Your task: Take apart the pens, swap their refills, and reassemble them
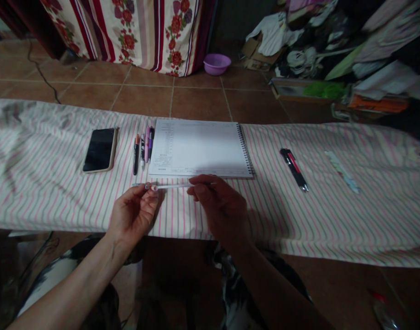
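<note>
A slim white pen is held level between both hands, just in front of the notebook's near edge. My left hand pinches its left end between thumb and fingertips, with a greyish tip sticking out beyond them. Curled around the right end, my right hand grips it with thumb and forefinger; part of the pen is hidden there. The spiral notebook lies open at a mostly blank page with a printed column on its left. Several pens lie side by side left of the notebook.
A phone lies screen up on the striped cloth at the left. Right of the notebook are a black and red pen and a pale patterned pen. Beyond, a purple basin stands on the tiled floor near heaped clothes.
</note>
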`<move>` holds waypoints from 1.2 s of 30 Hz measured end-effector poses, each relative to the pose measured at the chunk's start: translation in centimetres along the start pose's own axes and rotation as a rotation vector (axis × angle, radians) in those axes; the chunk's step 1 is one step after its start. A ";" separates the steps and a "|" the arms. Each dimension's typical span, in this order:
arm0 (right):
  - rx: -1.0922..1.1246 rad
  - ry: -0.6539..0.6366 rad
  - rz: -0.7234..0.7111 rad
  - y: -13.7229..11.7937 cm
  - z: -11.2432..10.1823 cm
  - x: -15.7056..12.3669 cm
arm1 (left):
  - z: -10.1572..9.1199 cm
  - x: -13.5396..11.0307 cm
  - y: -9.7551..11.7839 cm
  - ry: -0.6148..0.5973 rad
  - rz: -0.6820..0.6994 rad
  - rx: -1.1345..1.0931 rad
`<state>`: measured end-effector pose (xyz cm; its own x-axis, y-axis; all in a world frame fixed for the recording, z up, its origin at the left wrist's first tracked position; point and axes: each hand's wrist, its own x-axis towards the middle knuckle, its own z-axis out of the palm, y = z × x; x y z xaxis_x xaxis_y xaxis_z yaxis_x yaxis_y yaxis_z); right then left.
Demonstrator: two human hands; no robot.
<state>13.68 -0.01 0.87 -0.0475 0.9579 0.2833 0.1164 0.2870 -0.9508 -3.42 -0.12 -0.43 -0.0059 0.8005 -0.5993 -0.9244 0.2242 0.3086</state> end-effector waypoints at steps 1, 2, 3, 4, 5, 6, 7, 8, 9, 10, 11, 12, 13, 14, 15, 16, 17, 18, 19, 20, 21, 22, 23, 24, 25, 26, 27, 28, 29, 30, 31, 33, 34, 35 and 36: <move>-0.001 -0.003 -0.001 0.0 0.0 0.0 | 0.0 0.0 0.0 0.001 0.000 0.000; -0.005 -0.006 -0.001 0.0 0.0 0.0 | 0.1 0.0 0.0 0.005 0.001 0.000; -0.011 -0.009 -0.001 0.0 0.0 0.0 | 0.1 -0.1 -0.1 0.008 0.003 -0.001; -0.018 -0.013 -0.002 0.0 0.0 0.0 | 0.2 -0.1 -0.1 0.011 0.003 -0.002; -0.025 -0.018 -0.002 -0.1 0.0 0.0 | 0.2 -0.1 -0.1 0.013 0.002 -0.003; -0.030 -0.025 0.001 -0.1 0.0 0.0 | 0.3 -0.1 -0.1 0.015 0.001 -0.002; -0.031 -0.032 0.004 0.0 0.0 0.0 | 0.3 -0.1 -0.1 0.018 0.001 0.000; -0.028 -0.040 0.010 0.0 0.1 0.0 | 0.4 -0.1 -0.1 0.021 0.000 0.003; -0.023 -0.045 0.016 0.1 0.1 0.0 | 0.4 -0.1 -0.1 0.024 0.001 0.006; -0.015 -0.049 0.022 0.2 0.2 -0.1 | 0.4 -0.1 -0.1 0.029 0.003 0.009; -0.007 -0.053 0.028 0.2 0.2 -0.1 | 0.5 -0.1 -0.1 0.034 0.006 0.012; 0.002 -0.058 0.032 0.3 0.3 -0.1 | 0.5 -0.1 -0.1 0.039 0.009 0.017; 0.012 -0.062 0.033 0.4 0.3 -0.2 | 0.6 -0.1 -0.1 0.046 0.015 0.024; 0.023 -0.064 0.035 0.5 0.4 -0.2 | 0.7 -0.2 -0.1 0.057 0.024 0.035; 0.032 -0.068 0.036 0.5 0.4 -0.2 | 0.8 -0.2 -0.2 0.072 0.036 0.047; 0.040 -0.069 0.038 0.6 0.5 -0.2 | 0.9 -0.3 -0.2 0.093 0.050 0.062; 0.046 -0.067 0.043 0.6 0.6 -0.2 | 1.0 -0.3 -0.2 0.113 0.065 0.078; 0.054 -0.056 0.051 0.7 0.7 -0.1 | 1.1 -0.4 -0.1 0.134 0.085 0.094; 0.067 -0.039 0.065 0.7 0.9 -0.1 | 1.2 -0.5 -0.1 0.153 0.107 0.110; 0.090 -0.016 0.085 0.8 1.0 0.0 | 1.2 -0.5 -0.1 0.170 0.129 0.127; 0.124 0.007 0.112 1.0 1.2 0.1 | 1.2 -0.5 -0.1 0.182 0.152 0.146; 0.165 0.034 0.143 1.1 1.4 0.2 | 1.2 -0.5 -0.1 0.189 0.175 0.167; 0.209 0.056 0.178 1.3 1.6 0.3 | 1.1 -0.5 -0.1 0.191 0.197 0.187; 0.250 0.075 0.211 1.6 1.8 0.4 | 1.1 -0.5 -0.1 0.188 0.215 0.209; 0.284 0.095 0.241 1.8 2.0 0.5 | 1.0 -0.5 -0.1 0.177 0.232 0.230; 0.313 0.107 0.266 2.0 2.1 0.5 | 1.0 -0.5 -0.1 0.164 0.248 0.249; 0.339 0.117 0.283 2.2 2.2 0.6 | 0.9 -0.5 -0.1 0.152 0.265 0.267; 0.364 0.121 0.297 2.3 2.3 0.5 | 0.9 -0.5 -0.1 0.144 0.281 0.288; 0.389 0.121 0.307 2.5 2.4 0.5 | 0.8 -0.5 -0.1 0.137 0.300 0.309; 0.415 0.122 0.317 2.6 2.5 0.4 | 0.8 -0.6 -0.2 0.130 0.323 0.329; 0.440 0.122 0.330 2.7 2.6 0.3 | 0.8 -0.6 -0.2 0.121 0.346 0.348; 0.480 0.130 0.366 2.9 2.8 0.2 | 0.7 -0.5 -0.2 0.101 0.392 0.377; 0.492 0.135 0.385 3.0 3.0 0.2 | 0.7 -0.5 -0.3 0.093 0.409 0.385; 0.500 0.139 0.404 3.0 3.0 0.1 | 0.6 -0.5 -0.3 0.089 0.423 0.392; 0.505 0.141 0.420 3.1 3.1 0.1 | 0.6 -0.5 -0.3 0.088 0.431 0.399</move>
<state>10.94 0.97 -2.41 0.0341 0.9892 -0.1428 -0.3837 -0.1190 -0.9157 -2.90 -0.22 0.20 -0.3962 0.8204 -0.4124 -0.6170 0.0947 0.7812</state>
